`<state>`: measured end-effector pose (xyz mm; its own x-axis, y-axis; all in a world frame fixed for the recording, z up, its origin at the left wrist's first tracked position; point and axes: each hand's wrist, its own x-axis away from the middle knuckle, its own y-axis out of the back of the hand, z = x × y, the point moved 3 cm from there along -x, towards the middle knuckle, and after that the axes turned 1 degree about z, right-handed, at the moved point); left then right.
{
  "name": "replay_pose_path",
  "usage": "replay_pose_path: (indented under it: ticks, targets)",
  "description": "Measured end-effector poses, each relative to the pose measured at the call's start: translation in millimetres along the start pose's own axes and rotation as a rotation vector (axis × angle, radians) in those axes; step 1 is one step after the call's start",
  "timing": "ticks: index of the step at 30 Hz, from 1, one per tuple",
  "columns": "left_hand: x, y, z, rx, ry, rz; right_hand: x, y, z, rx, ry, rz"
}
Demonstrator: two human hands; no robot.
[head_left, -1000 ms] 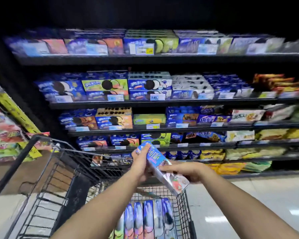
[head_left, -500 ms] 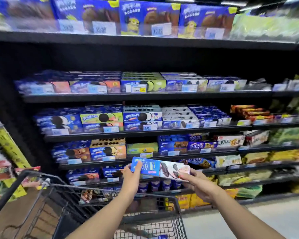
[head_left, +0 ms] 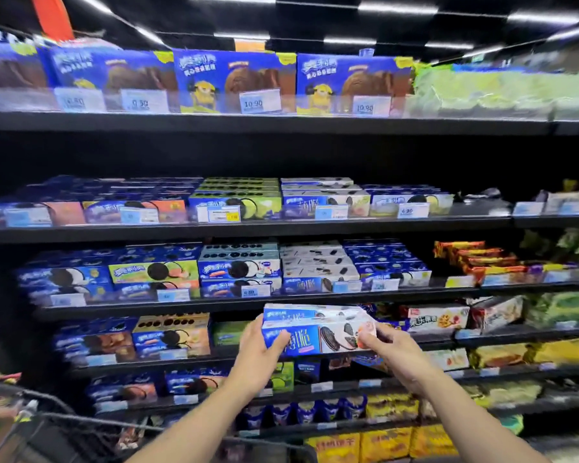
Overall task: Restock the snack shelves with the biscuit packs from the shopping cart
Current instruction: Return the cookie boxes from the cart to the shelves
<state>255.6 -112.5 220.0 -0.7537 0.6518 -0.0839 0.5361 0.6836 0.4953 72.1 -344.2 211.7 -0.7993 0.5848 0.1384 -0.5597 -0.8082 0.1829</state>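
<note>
Lower centre of the frame: the biscuit pack (head_left: pixel 318 332) lies crosswise, long axis parallel to the shelf (head_left: pixel 214 300), left hand (head_left: pixel 258 355) wrapped round its left end, right hand (head_left: pixel 395 359) pinching its right end, matching packs (head_left: pixel 318 285) just above

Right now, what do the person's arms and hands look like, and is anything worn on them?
The left forearm and right forearm are bare to the frame edge: no sleeve shows. The left grip and the right grip are bare hands without gloves; no watch, bracelet or ring is visible.
</note>
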Motion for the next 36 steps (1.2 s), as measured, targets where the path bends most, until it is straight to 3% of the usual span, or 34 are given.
replay_pose_path:
  ticks: [7, 11, 15, 22, 25, 28, 31, 36]
  targets:
    - [-81, -34, -62, -0.123, -0.138, -0.035, -82, 82, 19, 0.139, 0.113, -0.039]
    - [-129, -44, -71, -0.127, -0.086, -0.061, -135, 108, 29, 0.225, 0.159, 0.024]
    - [-164, -52, -75, -0.303, 0.006, -0.085, -176, 117, 39, 0.254, 0.177, 0.015]
    - [-207, -48, -83, -0.697, 0.132, 0.08, -206, 109, 63, 0.593, 0.184, 0.035]
    - [-214, -54, -83, -0.901, 0.108, 0.197, -206, 105, 65, 0.776, 0.212, 0.073]
    - [-218, -53, -82, -0.998, 0.08, 0.208, -207, 108, 66, 0.865, 0.179, 0.115]
    - [-219, -54, -80, -0.932, 0.076, 0.184, -205, 109, 67, 0.877, 0.173, 0.12]
    - [-214, -60, -72, -0.594, 0.153, -0.015, -202, 108, 62, 0.772, 0.198, 0.074]
